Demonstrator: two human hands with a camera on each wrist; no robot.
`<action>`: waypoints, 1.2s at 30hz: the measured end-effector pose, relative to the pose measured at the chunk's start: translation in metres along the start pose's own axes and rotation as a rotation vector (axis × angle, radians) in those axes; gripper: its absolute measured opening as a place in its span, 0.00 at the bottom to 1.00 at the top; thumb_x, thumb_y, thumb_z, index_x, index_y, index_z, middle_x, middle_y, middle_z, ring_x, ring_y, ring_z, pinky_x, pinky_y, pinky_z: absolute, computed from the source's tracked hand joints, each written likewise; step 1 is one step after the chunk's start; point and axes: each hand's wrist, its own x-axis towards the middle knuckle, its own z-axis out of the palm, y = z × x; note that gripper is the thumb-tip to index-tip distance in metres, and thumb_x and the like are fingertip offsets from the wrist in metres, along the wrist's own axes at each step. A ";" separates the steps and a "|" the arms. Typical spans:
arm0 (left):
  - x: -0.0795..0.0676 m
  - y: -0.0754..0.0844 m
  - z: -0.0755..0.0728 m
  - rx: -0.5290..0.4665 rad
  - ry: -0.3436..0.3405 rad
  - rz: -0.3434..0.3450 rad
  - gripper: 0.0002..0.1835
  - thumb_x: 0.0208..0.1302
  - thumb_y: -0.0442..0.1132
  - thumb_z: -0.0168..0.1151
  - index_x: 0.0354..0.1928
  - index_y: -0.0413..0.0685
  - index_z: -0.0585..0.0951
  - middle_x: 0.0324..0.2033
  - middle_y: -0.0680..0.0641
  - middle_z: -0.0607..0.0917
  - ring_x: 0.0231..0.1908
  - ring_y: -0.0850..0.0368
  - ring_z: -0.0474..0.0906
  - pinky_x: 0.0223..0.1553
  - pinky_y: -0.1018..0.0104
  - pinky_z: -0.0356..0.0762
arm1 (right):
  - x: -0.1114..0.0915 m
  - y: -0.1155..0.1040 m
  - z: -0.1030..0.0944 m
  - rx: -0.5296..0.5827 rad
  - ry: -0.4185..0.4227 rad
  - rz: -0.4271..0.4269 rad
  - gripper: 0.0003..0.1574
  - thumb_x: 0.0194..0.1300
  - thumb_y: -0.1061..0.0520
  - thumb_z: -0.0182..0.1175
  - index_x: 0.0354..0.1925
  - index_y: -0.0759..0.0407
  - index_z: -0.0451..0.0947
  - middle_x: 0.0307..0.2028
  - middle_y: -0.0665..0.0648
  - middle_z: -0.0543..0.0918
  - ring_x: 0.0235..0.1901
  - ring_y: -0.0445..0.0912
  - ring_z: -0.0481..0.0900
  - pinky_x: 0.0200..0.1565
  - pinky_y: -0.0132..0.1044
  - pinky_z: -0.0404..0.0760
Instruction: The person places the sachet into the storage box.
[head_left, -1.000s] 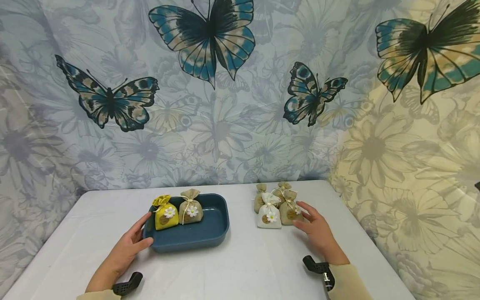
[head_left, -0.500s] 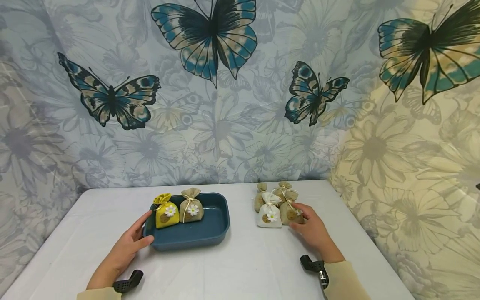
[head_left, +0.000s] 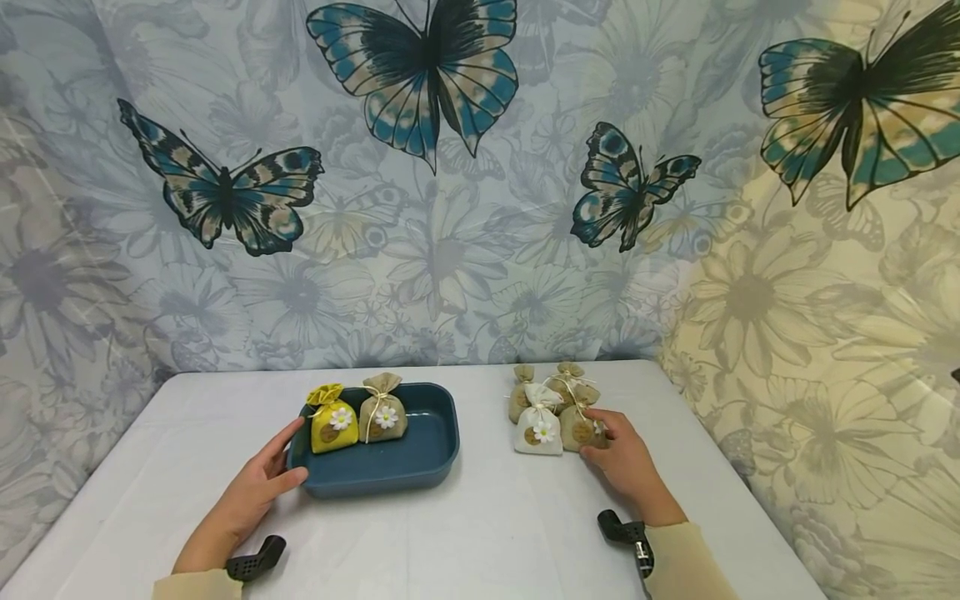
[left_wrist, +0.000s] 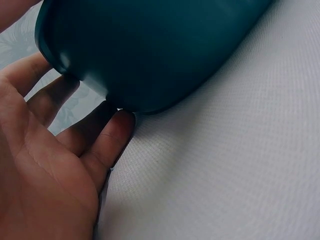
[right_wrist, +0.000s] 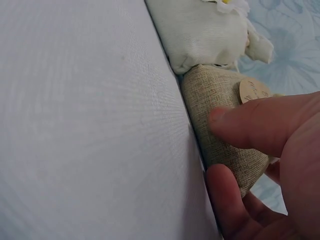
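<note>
My left hand [head_left: 251, 492] rests at the left end of a dark teal rectangular dish [head_left: 420, 450]. Its fingertips [left_wrist: 117, 127] touch the dish's end wall, fairly straight and spread, with the thumb by the front corner. A yellow drawstring sachet [head_left: 330, 435] and a tan one [head_left: 381, 410] lean inside the dish, both with white daisies. On the right, my right hand [head_left: 630, 458] pinches a tan burlap sachet [right_wrist: 210, 95] by its lower right side. The thumb [right_wrist: 240, 122] lies on its front; the other fingers are partly hidden behind it. A white sachet [head_left: 537, 433] stands beside it.
Two more tan sachets stand just behind, one at the left [head_left: 520, 396] and another at the back [head_left: 568, 375]. A white cloth [head_left: 450, 542] covers the table. Behind rises a butterfly-print curtain [head_left: 450, 275]. Black wrist cameras sit on both wrists.
My right hand has moved slightly left and closed its thumb and fingers on the front tan sachet. My left hand keeps its place at the dish. The head view has shifted a little.
</note>
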 end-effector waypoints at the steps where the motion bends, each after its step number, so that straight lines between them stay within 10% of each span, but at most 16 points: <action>1: 0.000 0.000 0.000 -0.003 -0.002 0.003 0.42 0.72 0.37 0.60 0.80 0.52 0.48 0.77 0.39 0.39 0.74 0.33 0.37 0.58 0.82 0.56 | 0.000 0.000 0.000 -0.010 0.002 0.001 0.38 0.58 0.66 0.70 0.66 0.59 0.72 0.65 0.66 0.68 0.58 0.68 0.72 0.57 0.62 0.71; 10: 0.000 0.000 -0.001 0.008 0.001 0.000 0.42 0.73 0.37 0.60 0.80 0.53 0.48 0.77 0.39 0.39 0.74 0.33 0.36 0.68 0.56 0.47 | -0.002 0.000 -0.001 -0.060 0.056 -0.039 0.35 0.56 0.64 0.73 0.62 0.58 0.75 0.61 0.65 0.73 0.51 0.64 0.77 0.51 0.58 0.75; 18: 0.000 0.001 -0.001 -0.001 0.001 -0.004 0.42 0.72 0.37 0.61 0.80 0.53 0.48 0.77 0.40 0.39 0.74 0.33 0.36 0.62 0.78 0.53 | -0.001 0.003 0.001 -0.127 0.106 -0.084 0.34 0.52 0.63 0.75 0.58 0.59 0.77 0.57 0.65 0.75 0.41 0.55 0.79 0.44 0.51 0.77; 26: -0.001 0.004 0.001 0.005 0.007 -0.015 0.43 0.72 0.37 0.61 0.80 0.52 0.48 0.77 0.39 0.38 0.74 0.33 0.35 0.67 0.41 0.41 | -0.003 0.001 -0.001 -0.142 0.112 -0.065 0.33 0.52 0.65 0.72 0.57 0.61 0.77 0.56 0.68 0.76 0.43 0.56 0.77 0.46 0.54 0.76; 33: -0.001 0.001 0.000 0.003 0.008 0.003 0.42 0.72 0.37 0.61 0.80 0.52 0.48 0.77 0.39 0.38 0.74 0.33 0.35 0.58 0.84 0.54 | -0.004 0.000 -0.001 -0.152 0.147 -0.047 0.32 0.49 0.63 0.71 0.56 0.62 0.77 0.51 0.68 0.79 0.38 0.55 0.76 0.43 0.53 0.76; 36: -0.001 0.000 0.000 -0.003 0.004 0.008 0.42 0.72 0.36 0.60 0.80 0.52 0.48 0.77 0.39 0.38 0.74 0.33 0.36 0.55 0.86 0.55 | -0.004 0.001 -0.001 -0.156 0.159 -0.026 0.32 0.49 0.62 0.70 0.55 0.61 0.77 0.51 0.68 0.79 0.38 0.56 0.76 0.42 0.52 0.76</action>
